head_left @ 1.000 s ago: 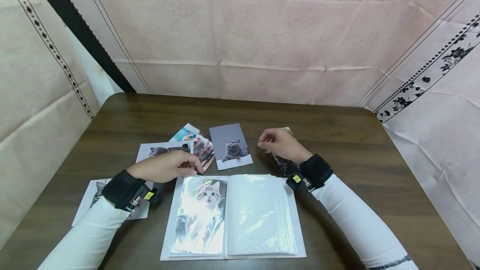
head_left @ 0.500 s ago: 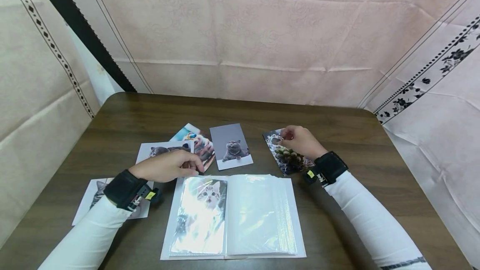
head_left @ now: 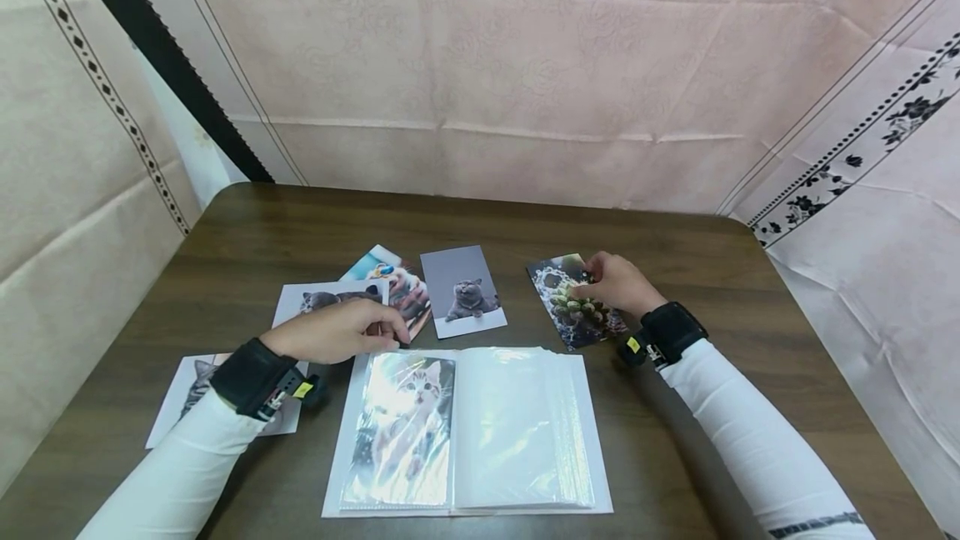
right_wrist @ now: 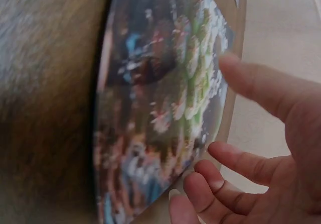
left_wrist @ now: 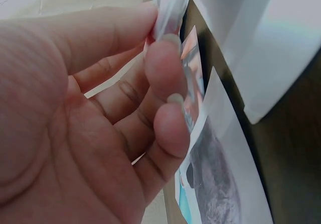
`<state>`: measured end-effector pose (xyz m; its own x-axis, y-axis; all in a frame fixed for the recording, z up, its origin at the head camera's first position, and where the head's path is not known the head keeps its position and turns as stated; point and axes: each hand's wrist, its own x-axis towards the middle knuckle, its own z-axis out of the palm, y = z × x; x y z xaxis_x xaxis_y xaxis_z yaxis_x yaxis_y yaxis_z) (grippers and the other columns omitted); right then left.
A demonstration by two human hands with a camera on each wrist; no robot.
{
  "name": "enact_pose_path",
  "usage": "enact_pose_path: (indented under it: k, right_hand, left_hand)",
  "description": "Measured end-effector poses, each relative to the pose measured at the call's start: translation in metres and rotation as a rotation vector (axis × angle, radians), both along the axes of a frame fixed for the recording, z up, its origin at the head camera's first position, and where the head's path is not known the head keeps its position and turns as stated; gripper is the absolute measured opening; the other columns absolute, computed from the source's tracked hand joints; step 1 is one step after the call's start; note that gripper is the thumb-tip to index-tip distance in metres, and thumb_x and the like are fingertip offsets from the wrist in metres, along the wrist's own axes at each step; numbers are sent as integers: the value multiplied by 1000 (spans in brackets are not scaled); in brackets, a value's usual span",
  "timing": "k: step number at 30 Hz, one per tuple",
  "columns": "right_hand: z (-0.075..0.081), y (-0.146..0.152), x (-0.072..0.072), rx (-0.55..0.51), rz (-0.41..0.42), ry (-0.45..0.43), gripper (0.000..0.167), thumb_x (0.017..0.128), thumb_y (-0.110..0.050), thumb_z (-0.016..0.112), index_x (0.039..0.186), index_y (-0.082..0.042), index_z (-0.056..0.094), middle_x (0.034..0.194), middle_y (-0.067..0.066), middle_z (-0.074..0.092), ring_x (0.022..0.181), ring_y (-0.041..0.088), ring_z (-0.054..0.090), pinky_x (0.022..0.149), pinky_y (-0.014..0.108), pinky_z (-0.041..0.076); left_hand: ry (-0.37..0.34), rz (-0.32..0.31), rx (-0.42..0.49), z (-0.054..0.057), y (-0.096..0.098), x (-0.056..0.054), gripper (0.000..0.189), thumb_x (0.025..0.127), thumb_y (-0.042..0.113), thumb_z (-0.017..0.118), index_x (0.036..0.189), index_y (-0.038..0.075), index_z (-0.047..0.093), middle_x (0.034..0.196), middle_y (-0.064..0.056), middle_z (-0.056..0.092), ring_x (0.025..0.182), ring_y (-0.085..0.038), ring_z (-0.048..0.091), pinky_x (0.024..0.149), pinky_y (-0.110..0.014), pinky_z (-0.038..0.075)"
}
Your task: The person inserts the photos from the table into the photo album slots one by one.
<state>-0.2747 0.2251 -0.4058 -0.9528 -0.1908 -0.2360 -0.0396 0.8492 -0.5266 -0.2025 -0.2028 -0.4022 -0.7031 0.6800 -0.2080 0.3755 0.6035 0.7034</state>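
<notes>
An open photo album (head_left: pixel 517 432) lies with clear plastic pockets; its left page holds a kitten photo (head_left: pixel 408 432). At the top of that page, my left hand (head_left: pixel 322 336) pinches the edge of a clear plastic pocket (left_wrist: pixel 173 5) between thumb and index finger. My right hand (head_left: pixel 622 286) is over the right side of a succulent photo (head_left: pixel 570 307) beyond the album. In the right wrist view, its thumb and fingers (right_wrist: pixel 246 163) are spread apart at the photo's edge; whether they touch it cannot be told.
A grey cat photo (head_left: pixel 465 294) lies beyond the album. Left of it, a colourful photo (head_left: pixel 408 290) partly sits under another cat photo (head_left: pixel 292 302). More cat photos (head_left: pixel 176 390) lie under the left forearm. Patterned cloth (head_left: pixel 525 82) hangs behind the brown table (head_left: pixel 637 232).
My right hand has moved right across the succulent photo to its right edge, uncovering most of the picture. My left hand stays at the pocket's top edge.
</notes>
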Motion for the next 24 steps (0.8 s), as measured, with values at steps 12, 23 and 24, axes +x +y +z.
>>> enact_pose_path:
  k: [12, 23, 24]
  right_hand:
    - [-9, 3, -6, 31, -59, -54, 76, 87, -35, 80, 138, 7, 41, 130, 28, 55, 112, 35, 56, 101, 52, 48]
    - [-8, -1, -4, 53, -96, -53, 81, 82, -42, 84, 132, 4, 39, 119, 25, 56, 103, 34, 57, 94, 49, 49]
    - [-9, -1, -4, 52, -98, -54, 81, 82, -42, 84, 131, 3, 39, 118, 25, 56, 103, 34, 56, 93, 49, 49]
  left_hand:
    - [-7, -3, 2, 1, 2, -1, 20, 99, 16, 66, 118, 13, 70, 96, -2, 62, 88, -17, 60, 57, -22, 45]
    - [0, 0, 4, -1, 2, -1, 20, 98, 17, 67, 117, 13, 69, 95, -1, 63, 86, -15, 59, 62, -22, 48]
    - [2, 1, 5, -1, 1, -1, 19, 98, 17, 68, 117, 14, 69, 94, 0, 63, 85, -15, 59, 64, -22, 49]
